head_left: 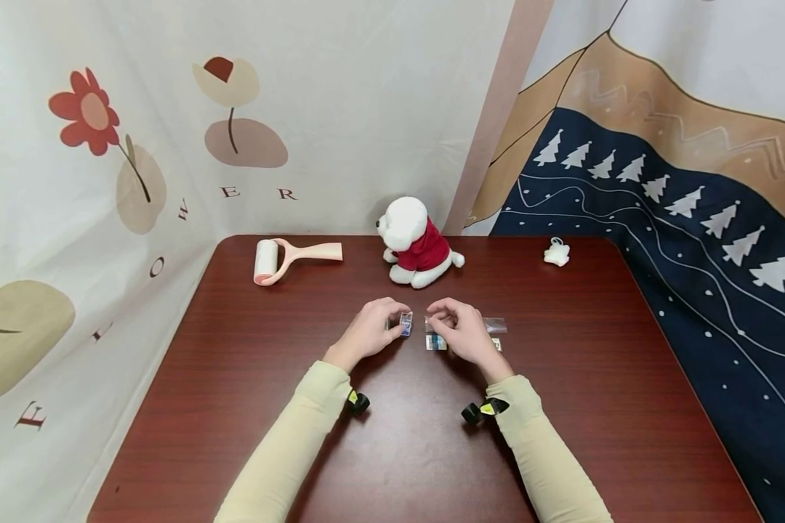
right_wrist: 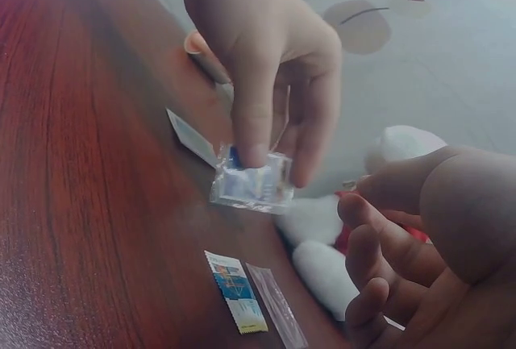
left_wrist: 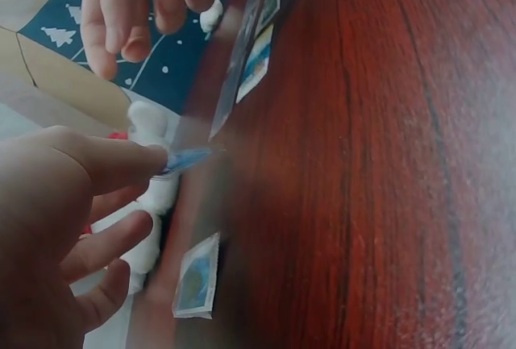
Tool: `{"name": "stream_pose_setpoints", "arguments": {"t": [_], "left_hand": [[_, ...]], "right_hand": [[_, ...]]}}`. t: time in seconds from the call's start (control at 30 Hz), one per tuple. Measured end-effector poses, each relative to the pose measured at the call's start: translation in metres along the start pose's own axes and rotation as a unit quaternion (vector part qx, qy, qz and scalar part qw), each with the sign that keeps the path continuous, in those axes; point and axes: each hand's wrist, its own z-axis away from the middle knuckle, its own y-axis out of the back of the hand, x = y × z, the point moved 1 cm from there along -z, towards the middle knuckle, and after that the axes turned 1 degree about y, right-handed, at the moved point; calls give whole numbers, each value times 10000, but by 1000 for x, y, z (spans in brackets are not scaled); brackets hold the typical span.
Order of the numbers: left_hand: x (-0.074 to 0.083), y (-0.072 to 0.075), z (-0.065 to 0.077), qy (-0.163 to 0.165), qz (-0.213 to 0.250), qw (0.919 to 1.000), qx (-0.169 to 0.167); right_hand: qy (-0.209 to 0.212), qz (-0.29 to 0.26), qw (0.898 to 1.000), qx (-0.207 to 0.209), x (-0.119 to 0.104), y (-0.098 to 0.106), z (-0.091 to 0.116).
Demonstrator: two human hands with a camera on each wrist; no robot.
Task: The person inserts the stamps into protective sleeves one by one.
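Note:
My left hand (head_left: 374, 328) pinches a small stamp in a clear plastic sleeve (right_wrist: 254, 184) between thumb and fingers, above the table. Seen edge-on in the left wrist view, the sleeved stamp (left_wrist: 187, 160) looks blue. Facing it, my right hand (head_left: 461, 330) hovers with loosely bent fingers and nothing visible between them. Below the right hand lie a blue and white stamp (head_left: 435, 343), a second stamp (head_left: 496, 343) partly covered by the hand, and a clear plastic strip (head_left: 495, 325). Another stamp (left_wrist: 197, 280) lies on the table under the left hand.
Along the back of the brown table (head_left: 405, 450) are a lint roller (head_left: 268, 261) at left, a white plush dog (head_left: 407, 225) in a red shirt behind the hands, and a small white charm (head_left: 557, 252) at right. Printed cloth hangs behind.

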Motion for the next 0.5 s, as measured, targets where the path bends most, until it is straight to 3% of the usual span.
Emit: {"name": "stream_pose_setpoints", "arguments": {"t": [0.27,0.5], "left_hand": [[-2,-3,-1,198,-900,9952,-330],[-3,-6,-1,492,-1320,9883,-581]], "right_hand": [[-102,13,9999,-66,-1,0,0],[-114,35,9999,-58,-1,0,0]]}}
